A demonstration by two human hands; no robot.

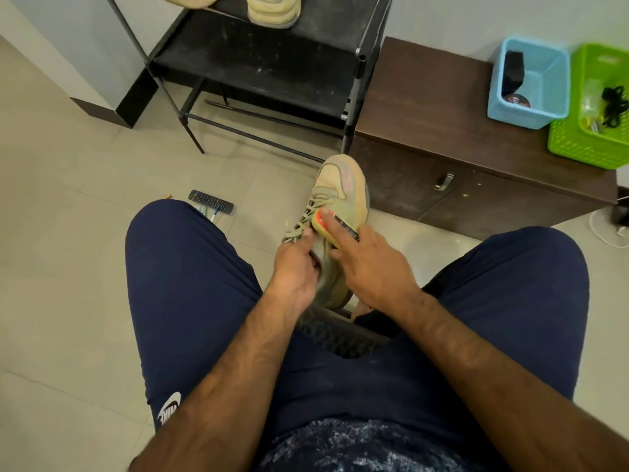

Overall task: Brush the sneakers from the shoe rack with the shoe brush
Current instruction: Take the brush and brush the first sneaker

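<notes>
One tan lace-up sneaker (343, 185), left hand (296, 267) gripping its collar; right hand (377, 267) fingers grasp one orange-backed shoe brush (316, 220).

Sneaker (340, 178): matt cloth. Shoe rack (258, 63): metal tubing, dusty matt shelves. Cabinet (425, 107): wood grain, matt. Floor (68, 199): smooth tile.
</notes>
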